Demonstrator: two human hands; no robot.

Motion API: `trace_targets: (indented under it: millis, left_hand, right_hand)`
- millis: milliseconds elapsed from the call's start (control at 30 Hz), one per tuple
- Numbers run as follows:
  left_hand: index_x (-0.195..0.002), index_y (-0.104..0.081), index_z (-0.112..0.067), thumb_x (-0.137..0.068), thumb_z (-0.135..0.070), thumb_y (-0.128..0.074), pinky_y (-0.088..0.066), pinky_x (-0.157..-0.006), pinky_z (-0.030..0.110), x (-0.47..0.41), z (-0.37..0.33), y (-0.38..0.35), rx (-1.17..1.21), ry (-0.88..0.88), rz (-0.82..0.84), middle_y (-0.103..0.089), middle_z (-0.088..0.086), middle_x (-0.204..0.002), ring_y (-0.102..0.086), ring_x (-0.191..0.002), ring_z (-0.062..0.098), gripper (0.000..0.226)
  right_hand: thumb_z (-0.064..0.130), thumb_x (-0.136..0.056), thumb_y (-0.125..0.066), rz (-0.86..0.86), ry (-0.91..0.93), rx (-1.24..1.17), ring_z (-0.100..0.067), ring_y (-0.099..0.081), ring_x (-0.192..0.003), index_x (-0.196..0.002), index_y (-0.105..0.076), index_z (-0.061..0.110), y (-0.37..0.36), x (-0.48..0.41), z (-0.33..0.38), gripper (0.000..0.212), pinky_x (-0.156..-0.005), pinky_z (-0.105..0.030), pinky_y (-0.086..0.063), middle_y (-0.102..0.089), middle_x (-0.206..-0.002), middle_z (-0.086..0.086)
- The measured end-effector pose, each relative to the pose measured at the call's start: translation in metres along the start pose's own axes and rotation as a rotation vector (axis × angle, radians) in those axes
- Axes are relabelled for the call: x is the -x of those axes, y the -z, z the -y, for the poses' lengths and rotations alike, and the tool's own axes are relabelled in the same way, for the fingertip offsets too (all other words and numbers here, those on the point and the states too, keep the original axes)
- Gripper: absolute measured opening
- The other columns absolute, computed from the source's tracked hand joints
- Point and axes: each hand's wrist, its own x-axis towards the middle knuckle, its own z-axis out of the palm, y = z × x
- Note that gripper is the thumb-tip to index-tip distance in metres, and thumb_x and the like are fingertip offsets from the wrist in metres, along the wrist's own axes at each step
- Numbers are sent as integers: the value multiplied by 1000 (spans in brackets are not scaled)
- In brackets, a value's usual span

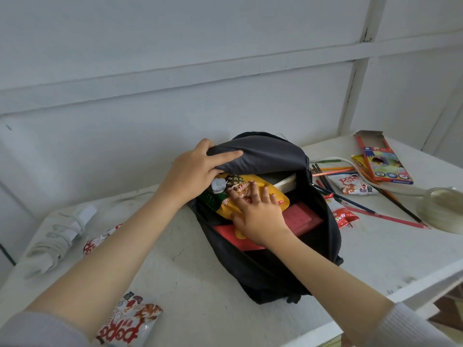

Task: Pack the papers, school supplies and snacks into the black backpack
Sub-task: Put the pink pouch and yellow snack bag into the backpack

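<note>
In the black backpack (265, 276) | our left hand (193, 171) is gripping the flap (270, 154) up for access | our spread right hand (260, 216) is pressing the yellow snack bag (225, 209) down.

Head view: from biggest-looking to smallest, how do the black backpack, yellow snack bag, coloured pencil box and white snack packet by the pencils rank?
1. black backpack
2. yellow snack bag and coloured pencil box: look alike, bag partly covered
3. white snack packet

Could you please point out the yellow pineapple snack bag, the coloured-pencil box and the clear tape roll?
Yellow pineapple snack bag (236, 181): head view, pineapple print.
Coloured-pencil cardboard box (387, 167): head view, printed front.
Clear plastic tape roll (434, 217): head view, outer wall.
</note>
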Motion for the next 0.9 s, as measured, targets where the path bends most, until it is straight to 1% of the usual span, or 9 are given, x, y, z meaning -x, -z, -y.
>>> trace_targets:
  millis: [67,233,367,533,600,700,800,900]
  left_hand:
    - [-126,-57,-35,-80,-3,-66,-36,-54,25,0,0,2,-6,1,-1,-54,12,-93,-52,-63,22,56]
    - [-126,-56,-37,-80,-2,-65,-38,-54,25,0,0,3,-14,5,7,-54,11,-94,-53,-64,24,58]
    - [-125,-57,-37,-79,-1,-64,-44,-52,29,-3,-2,4,-8,-13,-4,-53,11,-94,-54,-64,26,60]
    - [-125,-57,-37,-77,2,-63,-51,-51,34,-4,-3,2,-5,-32,-21,-54,12,-97,-56,-66,29,62]
    - [-125,-58,-35,-76,4,-65,-49,-51,32,-4,-3,1,-9,-47,-26,-55,13,-97,-56,-65,28,63]
    - [-125,-58,-33,-76,6,-65,-43,-53,25,-6,-2,0,-9,-38,-32,-56,13,-98,-57,-64,27,63]
    - [-125,-58,-33,-78,4,-64,-43,-53,24,-6,-2,-2,4,-15,-32,-56,13,-99,-57,-65,26,60]
    - [-127,-56,-35,-80,0,-63,-43,-55,24,-7,-3,-3,13,1,-24,-55,12,-101,-56,-68,23,58]
  right_hand:
    - [45,-99,-27,-14,-25,-47,-46,-9,-141,-148,-2,42,-1,0,-1,55,-112,-54,-15,-2,-157,-20]
    - [45,-100,-24,11,-85,-105,-47,-11,-140,-148,-2,40,3,1,5,53,-110,-55,-18,-6,-156,-20]
    - [42,-101,-22,2,-137,-166,-50,-11,-139,-149,-4,39,12,-3,17,51,-110,-56,-19,-7,-155,-23]
    - [40,-102,-20,43,-157,-169,-54,-3,-137,-149,-3,37,20,-11,32,50,-111,-60,-9,-1,-155,-25]
    - [39,-101,-22,45,-138,-117,-55,2,-137,-149,-6,36,18,-15,35,51,-110,-62,-3,2,-155,-26]
    - [38,-101,-24,33,-63,-77,-48,9,-140,-150,-12,31,13,-19,37,51,-112,-57,7,4,-155,-24]
    - [40,-101,-22,48,-39,-140,-45,8,-141,-150,-16,31,10,-20,34,50,-113,-53,6,3,-156,-23]
    - [51,-99,-17,99,-25,-232,-45,7,-141,-149,-18,36,13,-19,34,52,-114,-53,4,0,-156,-21]
